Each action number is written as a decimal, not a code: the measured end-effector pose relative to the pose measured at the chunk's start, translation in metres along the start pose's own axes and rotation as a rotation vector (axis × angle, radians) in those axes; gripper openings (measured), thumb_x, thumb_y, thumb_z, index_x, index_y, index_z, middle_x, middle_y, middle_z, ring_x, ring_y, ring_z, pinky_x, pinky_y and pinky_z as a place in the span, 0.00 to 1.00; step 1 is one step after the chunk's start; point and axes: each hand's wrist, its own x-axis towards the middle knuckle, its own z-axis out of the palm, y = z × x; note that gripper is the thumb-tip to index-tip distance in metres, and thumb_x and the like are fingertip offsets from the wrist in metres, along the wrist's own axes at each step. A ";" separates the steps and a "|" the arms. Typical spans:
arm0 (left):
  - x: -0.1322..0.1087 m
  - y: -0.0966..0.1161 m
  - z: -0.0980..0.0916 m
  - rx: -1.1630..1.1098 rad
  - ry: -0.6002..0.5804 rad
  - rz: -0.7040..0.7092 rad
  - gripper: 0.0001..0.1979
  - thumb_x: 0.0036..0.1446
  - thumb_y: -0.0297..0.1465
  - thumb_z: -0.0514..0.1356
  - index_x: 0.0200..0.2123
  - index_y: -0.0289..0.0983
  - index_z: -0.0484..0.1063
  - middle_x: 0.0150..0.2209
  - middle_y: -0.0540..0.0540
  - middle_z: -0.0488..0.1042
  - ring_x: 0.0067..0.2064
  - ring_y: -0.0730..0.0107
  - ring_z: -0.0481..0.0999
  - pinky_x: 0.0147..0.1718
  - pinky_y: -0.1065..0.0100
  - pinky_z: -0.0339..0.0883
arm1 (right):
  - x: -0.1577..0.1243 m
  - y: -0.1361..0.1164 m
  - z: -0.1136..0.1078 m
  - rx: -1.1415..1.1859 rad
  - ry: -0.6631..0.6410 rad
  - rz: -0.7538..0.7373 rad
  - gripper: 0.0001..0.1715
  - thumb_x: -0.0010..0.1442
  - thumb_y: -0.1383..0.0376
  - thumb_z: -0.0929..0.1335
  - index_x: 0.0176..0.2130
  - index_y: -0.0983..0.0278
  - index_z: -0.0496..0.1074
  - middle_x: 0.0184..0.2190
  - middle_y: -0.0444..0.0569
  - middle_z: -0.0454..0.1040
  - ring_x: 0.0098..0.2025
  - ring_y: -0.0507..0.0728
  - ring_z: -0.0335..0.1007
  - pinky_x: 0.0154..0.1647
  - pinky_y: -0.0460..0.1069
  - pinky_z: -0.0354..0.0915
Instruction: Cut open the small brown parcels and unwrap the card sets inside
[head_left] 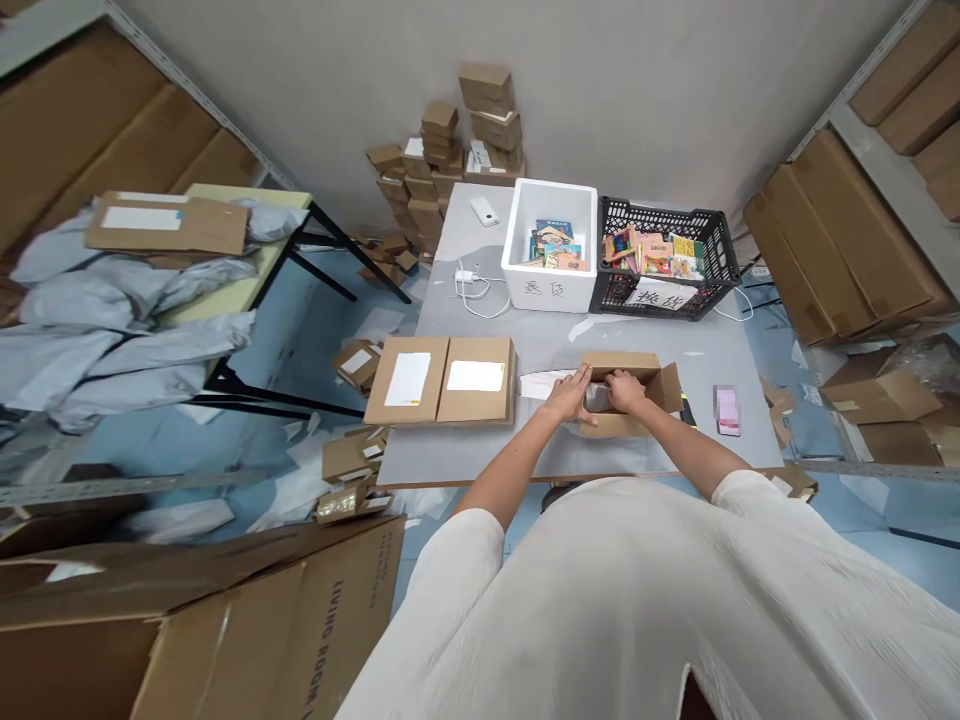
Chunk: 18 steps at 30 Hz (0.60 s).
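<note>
An open cardboard box (619, 425) lies near the front edge of the grey table, flaps raised at its right end. Across its left end rests my left hand (570, 396), fingers stretched toward the far wall and thumb apart near the close wall. My right hand (624, 390) reaches into the box opening with its fingers curled; whatever they pinch is hidden. White paper or wrapping (541, 384) sticks out to the left of the box, beside my left hand. A dark and yellow item (686, 410) shows partly behind the box's right end.
Two labelled cardboard boxes (441, 380) sit left on the table (547, 345). At the back are a white foam bin (551, 290) and a black crate (660, 295) with booklets. A phone (727, 410) lies right. Stacked boxes (427, 180) stand by the wall; grey parcels (112, 300) cover a side table.
</note>
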 end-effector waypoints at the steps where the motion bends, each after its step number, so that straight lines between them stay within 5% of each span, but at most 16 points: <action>1: 0.000 0.000 0.000 0.000 -0.001 -0.002 0.82 0.44 0.60 0.77 0.83 0.45 0.24 0.84 0.31 0.29 0.78 0.28 0.57 0.72 0.44 0.56 | 0.000 -0.001 0.000 -0.009 -0.003 -0.005 0.23 0.73 0.67 0.63 0.62 0.65 0.77 0.64 0.64 0.75 0.65 0.67 0.70 0.60 0.57 0.66; 7: -0.007 0.004 0.001 0.012 0.013 -0.010 0.82 0.43 0.58 0.80 0.83 0.46 0.26 0.84 0.31 0.31 0.77 0.28 0.60 0.70 0.46 0.59 | -0.006 -0.004 -0.003 -0.077 -0.049 -0.078 0.22 0.70 0.70 0.66 0.59 0.65 0.81 0.55 0.63 0.82 0.60 0.68 0.73 0.61 0.57 0.63; 11: -0.008 0.004 0.001 0.021 0.011 -0.011 0.82 0.43 0.58 0.80 0.83 0.46 0.27 0.84 0.31 0.32 0.77 0.28 0.60 0.70 0.46 0.59 | -0.020 0.003 -0.012 -0.116 0.046 -0.108 0.21 0.68 0.72 0.65 0.54 0.68 0.83 0.52 0.66 0.84 0.60 0.70 0.71 0.62 0.59 0.61; 18: -0.008 0.002 0.000 0.038 0.004 -0.015 0.80 0.43 0.61 0.78 0.83 0.47 0.28 0.84 0.32 0.31 0.77 0.29 0.60 0.70 0.48 0.59 | -0.052 0.073 -0.052 0.112 0.359 0.132 0.18 0.68 0.62 0.65 0.45 0.66 0.82 0.42 0.62 0.84 0.49 0.68 0.74 0.52 0.55 0.64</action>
